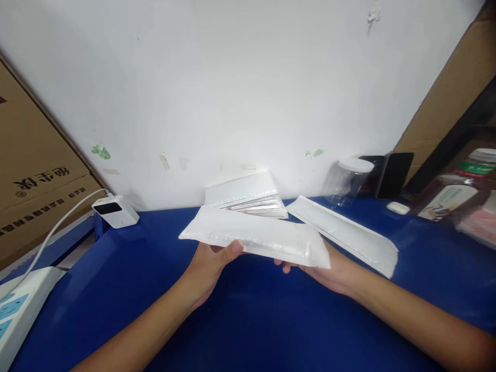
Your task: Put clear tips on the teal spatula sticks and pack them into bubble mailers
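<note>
A long white padded packet (256, 235) with a shiny plastic face is held level above the blue table. My left hand (211, 263) grips its lower left edge, thumb on the front and fingers hidden behind. My right hand (325, 271) supports the right end from behind and below; a few fingertips show under the lower edge, while the thumb is hidden. Behind the held packet, a stack of similar white packets (248, 194) leans near the wall. Another flat white packet (349, 237) lies slanted on the table, beyond my right forearm.
The blue table (263, 320) meets a white wall (248, 93). At left are a cardboard box (42, 175), a small white device (115, 211) with a cable, and a power strip (29, 310). At right stand a clear jar (349, 183), a phone (395, 175) and a dark bottle (451, 196).
</note>
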Available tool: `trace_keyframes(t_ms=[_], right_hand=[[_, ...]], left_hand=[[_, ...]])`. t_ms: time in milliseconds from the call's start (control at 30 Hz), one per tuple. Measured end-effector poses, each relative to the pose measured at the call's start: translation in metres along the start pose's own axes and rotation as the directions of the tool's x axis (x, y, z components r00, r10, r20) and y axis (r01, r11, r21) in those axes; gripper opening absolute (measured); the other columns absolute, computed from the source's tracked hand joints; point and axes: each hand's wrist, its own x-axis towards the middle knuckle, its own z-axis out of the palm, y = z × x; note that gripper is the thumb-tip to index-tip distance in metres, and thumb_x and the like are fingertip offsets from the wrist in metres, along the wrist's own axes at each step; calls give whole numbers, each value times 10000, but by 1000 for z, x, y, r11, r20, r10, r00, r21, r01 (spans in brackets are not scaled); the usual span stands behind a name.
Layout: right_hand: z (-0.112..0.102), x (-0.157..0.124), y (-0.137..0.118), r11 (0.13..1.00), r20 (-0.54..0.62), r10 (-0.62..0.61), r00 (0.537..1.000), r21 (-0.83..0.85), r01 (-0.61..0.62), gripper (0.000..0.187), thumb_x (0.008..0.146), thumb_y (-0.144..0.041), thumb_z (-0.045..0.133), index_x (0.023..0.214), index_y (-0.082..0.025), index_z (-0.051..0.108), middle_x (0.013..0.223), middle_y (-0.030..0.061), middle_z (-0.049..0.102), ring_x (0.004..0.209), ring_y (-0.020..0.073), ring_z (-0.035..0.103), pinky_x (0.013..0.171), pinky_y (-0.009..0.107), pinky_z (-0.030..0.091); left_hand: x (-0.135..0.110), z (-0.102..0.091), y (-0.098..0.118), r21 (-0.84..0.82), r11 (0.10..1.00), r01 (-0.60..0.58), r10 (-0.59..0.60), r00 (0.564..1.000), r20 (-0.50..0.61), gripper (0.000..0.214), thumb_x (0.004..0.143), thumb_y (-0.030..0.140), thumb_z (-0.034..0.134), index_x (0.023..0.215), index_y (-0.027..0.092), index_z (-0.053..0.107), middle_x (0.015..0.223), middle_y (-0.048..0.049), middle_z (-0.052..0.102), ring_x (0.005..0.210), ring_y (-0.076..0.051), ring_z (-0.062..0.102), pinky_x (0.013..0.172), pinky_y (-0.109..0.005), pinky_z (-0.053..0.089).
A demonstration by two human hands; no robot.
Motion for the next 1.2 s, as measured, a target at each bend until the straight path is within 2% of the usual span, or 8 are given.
trace_keyframes(t_ms=[133, 233, 333, 433, 567, 700, 967, 1200], right_hand=[[10, -4, -4, 997, 31, 68, 997, -44, -67, 374, 893, -383, 848, 1216, -204, 791, 867, 71, 787, 765, 188, 736, 660, 283, 616], [9, -4, -8, 994, 40, 105, 994, -23, -104, 389, 896, -334, 848, 1256, -215, 763, 860, 57, 781, 755, 167, 725, 674, 268, 613], [7, -1, -8, 995, -35, 90, 995, 49, -88, 350, 890, -277, 847, 1226, -226, 762, 894, 41, 768, 768, 150, 708, 646, 236, 599], [7, 1, -4, 987, -136, 116, 984, 124, -100, 292, 897, -244, 830, 1182, -227, 771, 1001, 51, 775, 806, 148, 714, 671, 236, 610], [12, 0, 1, 969, -33, 164, 986, 191, -155, 243, 953, -318, 770, 1166, -202, 774, 1024, 81, 776, 872, 199, 746, 783, 317, 639], [12, -1, 8, 945, 6, 166, 986, 286, -160, 199, 979, -338, 693, 1092, -197, 776, 875, 54, 740, 740, 170, 706, 624, 264, 586], [7, 0, 10, 963, -191, 169, 967, 242, -120, 104, 937, -276, 710, 896, -193, 757, 716, 12, 664, 615, 119, 607, 497, 185, 496], [7, 1, 6, 966, -203, 211, 956, 194, -172, 153, 958, -317, 676, 1010, -202, 763, 822, 30, 695, 686, 138, 647, 526, 203, 522]], left_hand=[[4, -7, -1, -15, 1000, 2, -4, 986, -169, 517, 893, 457, 825, 1341, 283, 634, 1122, -52, 702, 887, -192, 658, 591, -259, 565], [10, -13, 4, -53, 998, -46, 34, 978, -207, 420, 888, 454, 808, 1208, 225, 663, 1066, -55, 702, 784, -170, 624, 502, -239, 533], [11, -16, 15, -26, 995, -101, 94, 978, -188, 410, 892, 460, 778, 1176, 191, 657, 1309, -135, 699, 856, -224, 675, 508, -294, 594], [9, -15, 23, 8, 987, -158, 157, 973, -167, 559, 867, 439, 810, 1330, 233, 572, 1408, -159, 678, 917, -275, 714, 501, -325, 621], [4, -15, 25, 53, 981, -185, 189, 979, -78, 919, 810, 385, 887, 1551, 313, 350, 1333, -154, 729, 946, -327, 760, 531, -369, 654], [2, -19, 23, 119, 970, -212, 208, 977, 44, 1048, 802, 362, 911, 1625, 362, 262, 1357, -150, 723, 724, -245, 774, 606, -398, 671], [2, -17, 30, 58, 979, -194, 193, 981, 8, 917, 799, 573, 862, 1570, 353, 416, 1316, -135, 738, 766, -297, 769, 536, -390, 633], [6, -20, 38, 13, 973, -231, 232, 971, -59, 864, 772, 580, 860, 1497, 284, 496, 1220, -151, 764, 897, -349, 753, 538, -403, 641]])
